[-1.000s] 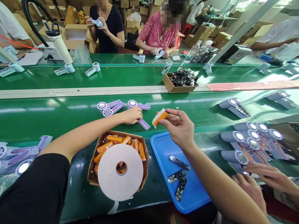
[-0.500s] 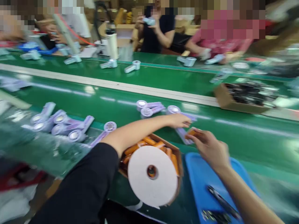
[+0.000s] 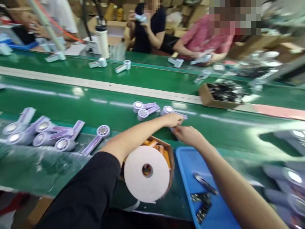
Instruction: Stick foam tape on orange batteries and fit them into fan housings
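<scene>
My left hand point(image 3: 173, 119) reaches over the green belt point(image 3: 100, 109), its fingers curled on a purple fan shell point(image 3: 167, 110). Close beside it, my right hand point(image 3: 188, 135) is closed in a pinch against the same spot; what it holds is hidden by the fingers. Both hands hover just past a cardboard box of orange batteries point(image 3: 164, 152). A white tape roll point(image 3: 133, 178) lies on top of that box.
A blue tray point(image 3: 188, 160) with small circuit boards point(image 3: 202, 202) sits at my right. Purple fans lie in a group at the left point(image 3: 47, 133) and a pair point(image 3: 144, 109) lies near my hands. A box of dark parts point(image 3: 224, 92) stands beyond. People work across the belt.
My right hand has come down from holding the orange battery in the air to meet my left hand at the fan shell. The view has swung left and back.
</scene>
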{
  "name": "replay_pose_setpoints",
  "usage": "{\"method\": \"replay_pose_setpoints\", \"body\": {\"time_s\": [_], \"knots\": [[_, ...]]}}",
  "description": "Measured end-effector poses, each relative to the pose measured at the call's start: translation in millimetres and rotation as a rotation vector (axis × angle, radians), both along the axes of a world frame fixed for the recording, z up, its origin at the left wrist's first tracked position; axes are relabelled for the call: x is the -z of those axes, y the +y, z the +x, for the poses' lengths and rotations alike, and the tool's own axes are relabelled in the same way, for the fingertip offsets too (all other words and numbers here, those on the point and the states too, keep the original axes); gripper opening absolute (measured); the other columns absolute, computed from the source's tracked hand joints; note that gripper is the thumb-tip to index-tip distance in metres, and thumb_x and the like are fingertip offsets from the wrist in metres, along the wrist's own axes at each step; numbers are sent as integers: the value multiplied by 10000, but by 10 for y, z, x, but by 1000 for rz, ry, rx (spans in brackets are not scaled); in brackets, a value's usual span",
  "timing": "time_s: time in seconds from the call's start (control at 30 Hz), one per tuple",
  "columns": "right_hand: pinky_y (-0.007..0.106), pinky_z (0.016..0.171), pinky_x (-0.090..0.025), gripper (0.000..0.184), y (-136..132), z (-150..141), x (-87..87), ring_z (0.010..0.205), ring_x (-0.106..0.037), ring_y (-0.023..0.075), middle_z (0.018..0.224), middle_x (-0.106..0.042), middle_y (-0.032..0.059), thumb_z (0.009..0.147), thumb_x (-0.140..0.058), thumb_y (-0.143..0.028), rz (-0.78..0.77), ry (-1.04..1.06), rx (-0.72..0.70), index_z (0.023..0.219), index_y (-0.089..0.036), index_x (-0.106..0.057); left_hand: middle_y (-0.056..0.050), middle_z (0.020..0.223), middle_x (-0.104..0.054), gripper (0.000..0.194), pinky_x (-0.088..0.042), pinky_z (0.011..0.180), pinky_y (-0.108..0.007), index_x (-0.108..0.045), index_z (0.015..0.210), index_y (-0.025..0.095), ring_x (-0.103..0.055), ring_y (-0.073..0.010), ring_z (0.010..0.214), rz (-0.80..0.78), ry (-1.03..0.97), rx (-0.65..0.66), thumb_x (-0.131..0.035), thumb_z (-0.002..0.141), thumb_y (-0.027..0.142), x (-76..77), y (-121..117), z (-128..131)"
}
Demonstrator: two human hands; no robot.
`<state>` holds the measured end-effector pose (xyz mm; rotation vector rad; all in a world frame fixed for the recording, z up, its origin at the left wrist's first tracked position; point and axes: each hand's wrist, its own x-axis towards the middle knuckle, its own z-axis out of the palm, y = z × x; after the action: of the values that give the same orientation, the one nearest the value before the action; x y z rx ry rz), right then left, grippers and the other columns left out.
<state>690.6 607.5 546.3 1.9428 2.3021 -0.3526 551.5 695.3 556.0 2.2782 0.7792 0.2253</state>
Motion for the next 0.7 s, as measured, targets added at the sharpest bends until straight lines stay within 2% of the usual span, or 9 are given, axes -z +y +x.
{"method": "replay_pose_setpoints", "body": {"time_s": [0.1,0.2,0.33,0.47,0.57,0.63,0.7], "knots": [[391,906,-570,405,-40,75,-116,1081,-783,362,1155,-825,139,1058,-499,-415,-16,-83,15,1307,-249,-772,-141,1074,-787,217,-551,917,-360,-750,1004,101,-718,-260,1012,5,-7,22,-548,928,104,99,110,71],[321,920,-553,415,-141,180,-136,1118,-777,311,1183,-829,95,1077,-501,-447,5,-35,51,1371,-297,-754,-116,1123,-793,224,-548,922,-323,-741,1055,120,-723,-225,1019,-8,-12,25,-540,956,127,175,120,112],[313,943,-557,376,-161,234,-48,1144,-769,293,1191,-830,68,1066,-518,-437,-33,-1,72,1277,-318,-806,-97,1119,-800,183,-541,940,-312,-746,1020,141,-727,-220,1034,-21,12,3,-588,930,129,244,82,218],[348,945,-573,367,-164,275,-79,1076,-787,309,1106,-843,85,1043,-550,-429,-54,27,81,1237,-286,-827,-90,1077,-799,173,-543,946,-318,-748,1008,151,-728,-225,1003,7,29,-12,-604,911,139,138,8,282],[329,973,-584,347,-194,384,-246,1062,-792,269,1133,-842,42,1025,-586,-435,-28,103,86,1241,-301,-822,-90,1218,-770,259,-511,1061,-345,-718,1180,177,-694,-236,1142,82,3,-21,-632,945,243,-22,-42,43],[353,1025,-583,392,-150,469,-366,1123,-778,261,1241,-816,64,1046,-526,-405,49,143,129,1284,-253,-798,-128,1453,-664,500,-391,1224,-488,-653,1353,206,-562,-327,1378,188,9,-81,-741,899,394,-93,-27,-271],[417,1092,-565,473,-3,522,-442,1239,-737,287,1374,-755,128,1043,-494,-390,156,185,195,1402,-179,-716,-182,1631,-496,837,-234,1262,-693,-577,1484,238,-374,-469,1513,286,153,-204,-878,750,505,-132,15,-619]]}}
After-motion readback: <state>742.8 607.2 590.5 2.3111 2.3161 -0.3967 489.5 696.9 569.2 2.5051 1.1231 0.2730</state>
